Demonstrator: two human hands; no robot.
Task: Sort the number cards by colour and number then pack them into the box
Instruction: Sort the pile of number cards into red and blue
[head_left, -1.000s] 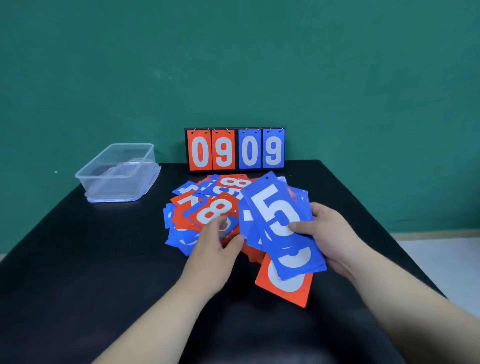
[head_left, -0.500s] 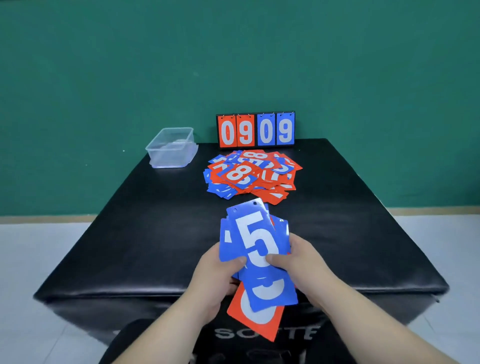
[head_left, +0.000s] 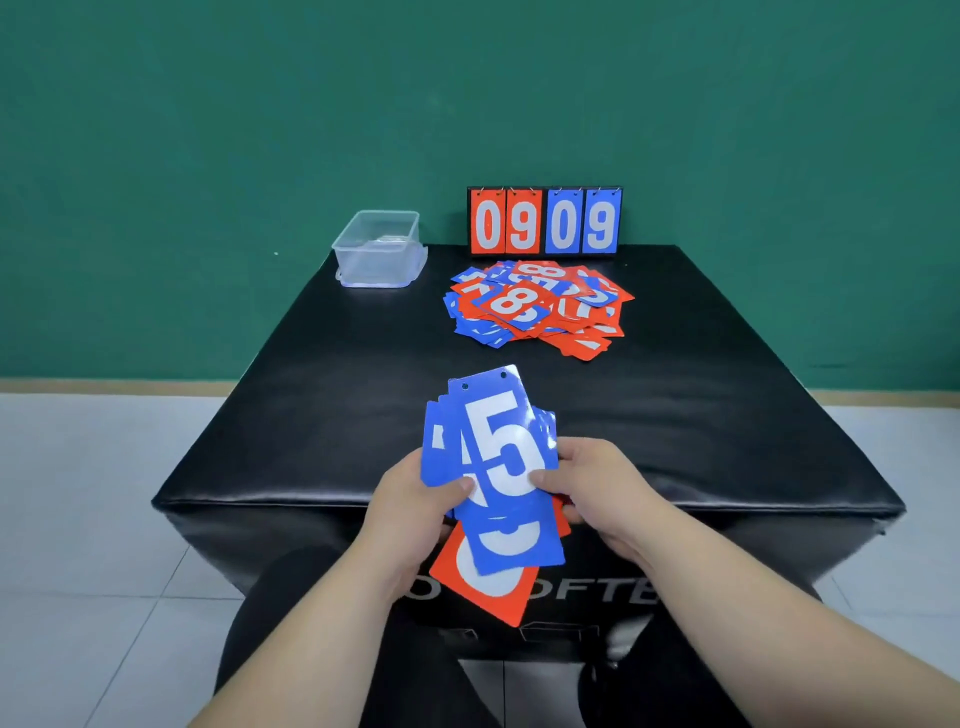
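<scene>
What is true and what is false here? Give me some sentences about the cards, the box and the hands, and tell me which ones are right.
1. The left hand and right hand hold a bunch of cards with a blue 5 card on top. True.
2. The clear plastic box stands to the right of the scoreboard. False: it stands to the left of it.
3. The scoreboard shows 0909. True.
4. The card pile on the black table has only red cards. False: red and blue cards are mixed in it.
5. A red card sticks out below the held blue ones. True.
</scene>
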